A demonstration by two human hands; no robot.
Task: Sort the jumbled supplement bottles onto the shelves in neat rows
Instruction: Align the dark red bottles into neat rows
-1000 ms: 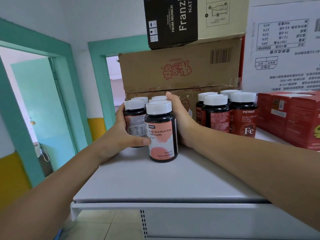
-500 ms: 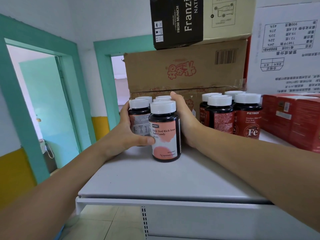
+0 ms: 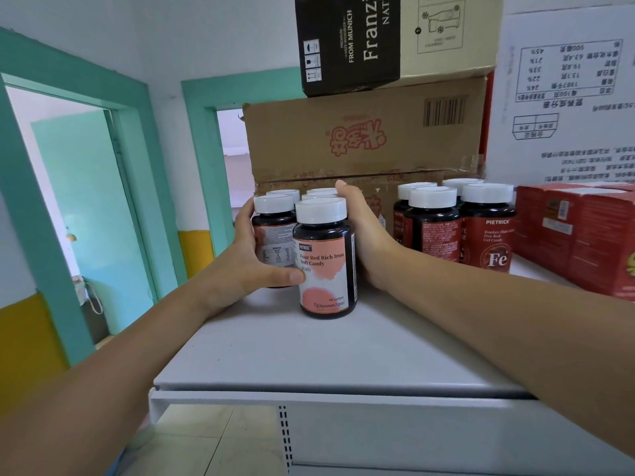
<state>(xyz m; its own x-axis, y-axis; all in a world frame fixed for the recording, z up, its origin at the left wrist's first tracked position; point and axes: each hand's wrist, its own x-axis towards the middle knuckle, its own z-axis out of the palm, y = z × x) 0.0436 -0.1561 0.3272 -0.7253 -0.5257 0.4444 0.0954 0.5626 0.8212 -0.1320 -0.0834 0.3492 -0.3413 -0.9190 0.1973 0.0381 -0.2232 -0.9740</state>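
A cluster of several dark bottles with pink labels and white caps stands on the white shelf [image 3: 343, 355]. The front bottle [image 3: 324, 262] reads "Four Red Rich Iron Soft Candy". My left hand [image 3: 254, 266] wraps round the left bottle [image 3: 275, 235], with its thumb across the front bottle's label. On the cluster's right side my right hand [image 3: 367, 235] presses flat, fingers pointing up. Right of it stands a separate group of red-label "Fe" bottles [image 3: 488, 228].
Red cartons [image 3: 580, 235] stand at the shelf's right end. Stacked cardboard boxes [image 3: 364, 139] close off the back, a black one [image 3: 347, 42] on top and a white one [image 3: 567, 97] at the right. Teal door frames [image 3: 137, 166] are on the left. The shelf's front edge [image 3: 326, 389] is near me.
Both hands keep the same hold on the pink-label cluster. Only the view has shifted slightly.
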